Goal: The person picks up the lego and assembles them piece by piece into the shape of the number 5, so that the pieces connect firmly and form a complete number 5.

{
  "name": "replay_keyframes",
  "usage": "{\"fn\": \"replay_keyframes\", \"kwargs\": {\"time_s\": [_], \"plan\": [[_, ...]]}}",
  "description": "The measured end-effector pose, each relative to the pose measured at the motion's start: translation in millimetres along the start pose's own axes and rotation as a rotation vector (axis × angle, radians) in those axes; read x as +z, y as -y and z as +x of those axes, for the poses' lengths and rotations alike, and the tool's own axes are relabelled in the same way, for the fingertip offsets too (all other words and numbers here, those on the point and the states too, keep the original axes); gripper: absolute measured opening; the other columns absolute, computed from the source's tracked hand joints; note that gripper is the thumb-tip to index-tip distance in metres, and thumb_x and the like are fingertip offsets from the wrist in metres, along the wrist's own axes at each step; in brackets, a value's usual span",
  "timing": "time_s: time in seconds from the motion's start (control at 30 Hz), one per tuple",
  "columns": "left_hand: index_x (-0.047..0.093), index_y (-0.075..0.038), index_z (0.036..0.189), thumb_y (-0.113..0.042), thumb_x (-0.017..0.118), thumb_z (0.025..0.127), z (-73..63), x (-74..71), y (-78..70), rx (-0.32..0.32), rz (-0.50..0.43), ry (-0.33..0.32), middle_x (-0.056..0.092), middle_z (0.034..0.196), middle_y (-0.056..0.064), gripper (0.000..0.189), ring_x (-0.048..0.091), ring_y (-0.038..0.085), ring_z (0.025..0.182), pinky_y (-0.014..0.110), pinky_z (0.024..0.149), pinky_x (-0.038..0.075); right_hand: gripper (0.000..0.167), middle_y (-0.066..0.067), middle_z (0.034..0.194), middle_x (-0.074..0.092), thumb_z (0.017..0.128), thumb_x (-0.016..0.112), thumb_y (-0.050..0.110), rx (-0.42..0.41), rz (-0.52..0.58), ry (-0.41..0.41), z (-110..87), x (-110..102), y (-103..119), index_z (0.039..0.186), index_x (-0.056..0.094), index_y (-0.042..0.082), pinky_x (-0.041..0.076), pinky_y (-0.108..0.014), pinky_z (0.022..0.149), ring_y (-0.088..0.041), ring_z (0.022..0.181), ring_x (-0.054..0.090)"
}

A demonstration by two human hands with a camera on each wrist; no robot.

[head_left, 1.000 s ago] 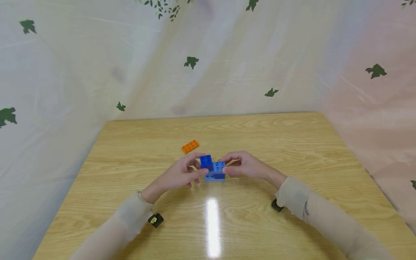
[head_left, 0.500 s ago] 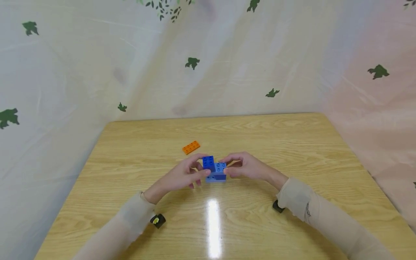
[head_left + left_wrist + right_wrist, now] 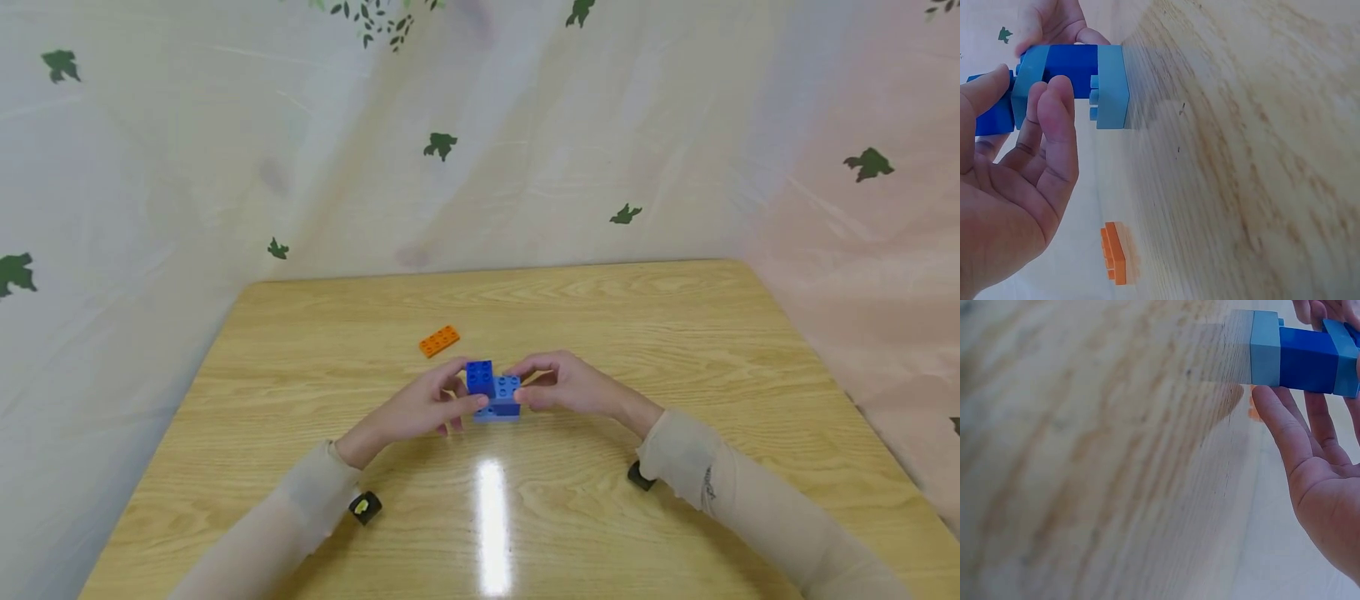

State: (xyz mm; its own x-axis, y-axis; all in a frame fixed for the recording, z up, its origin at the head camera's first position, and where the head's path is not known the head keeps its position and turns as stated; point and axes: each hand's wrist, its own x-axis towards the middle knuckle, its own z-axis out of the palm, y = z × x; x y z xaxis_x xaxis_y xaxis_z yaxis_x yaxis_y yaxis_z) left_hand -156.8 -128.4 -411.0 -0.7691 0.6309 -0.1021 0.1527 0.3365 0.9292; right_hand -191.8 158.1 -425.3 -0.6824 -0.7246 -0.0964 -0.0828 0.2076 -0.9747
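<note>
A small stack of blue toy building bricks stands mid-table. At its bottom lies a light blue brick (image 3: 1113,87), with a dark blue brick (image 3: 1075,67) over its right part. Across that sits another light blue brick (image 3: 508,384), topped on the left by a dark blue studded brick (image 3: 479,375). My left hand (image 3: 423,407) pinches this top brick between thumb and index finger, its other fingers spread beside the stack. From the right, my right hand (image 3: 568,383) holds the upper light blue brick with thumb and index finger; its lower fingers extend along the stack's side.
An orange flat brick (image 3: 439,341) with studs lies behind and left of the stack. The wooden table (image 3: 637,317) ends at a pale cloth backdrop (image 3: 525,208) with leaf shapes. Small black wrist devices (image 3: 365,507) hang under both sleeves.
The top dark blue brick has shifted slightly right and turned squarer to the stack, with my left hand following it. My right hand keeps its hold almost unmoved.
</note>
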Motion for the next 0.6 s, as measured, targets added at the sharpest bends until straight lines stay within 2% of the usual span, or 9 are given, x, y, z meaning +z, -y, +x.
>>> {"fn": "replay_keyframes", "kwargs": {"time_s": [0.23,0.47,0.6], "plan": [[0.045,-0.016,0.148,-0.034,0.065,0.102,1.3,-0.2,2.8,-0.028,-0.016,-0.001,0.066,0.098,0.022,0.054,0.069,0.039,0.074,0.049,0.06,0.059,0.035,-0.015,0.125,0.063,0.099,0.069,0.017,0.006,-0.01,-0.007,0.8,0.0,-0.1,0.132,0.064,0.006,0.058,-0.048,0.088,-0.033,0.107,0.068],[0.046,-0.024,0.147,-0.038,0.065,0.101,0.9,-0.7,1.0,-0.074,-0.09,0.016,0.07,0.107,0.02,0.051,0.073,0.037,0.084,0.05,0.071,0.061,0.035,-0.015,0.126,0.063,0.099,0.069,0.017,0.011,-0.006,-0.014,1.4,-0.2,-1.8,0.132,0.064,0.005,0.058,-0.048,0.088,-0.033,0.108,0.068],[0.046,-0.022,0.147,-0.037,0.064,0.101,1.0,-0.8,1.4,-0.073,-0.095,0.021,0.067,0.11,0.019,0.051,0.073,0.037,0.088,0.05,0.072,0.061,0.035,-0.015,0.126,0.063,0.099,0.069,0.016,0.009,-0.001,-0.011,1.5,0.3,-2.4,0.132,0.064,0.005,0.058,-0.048,0.088,-0.033,0.108,0.068]]}}
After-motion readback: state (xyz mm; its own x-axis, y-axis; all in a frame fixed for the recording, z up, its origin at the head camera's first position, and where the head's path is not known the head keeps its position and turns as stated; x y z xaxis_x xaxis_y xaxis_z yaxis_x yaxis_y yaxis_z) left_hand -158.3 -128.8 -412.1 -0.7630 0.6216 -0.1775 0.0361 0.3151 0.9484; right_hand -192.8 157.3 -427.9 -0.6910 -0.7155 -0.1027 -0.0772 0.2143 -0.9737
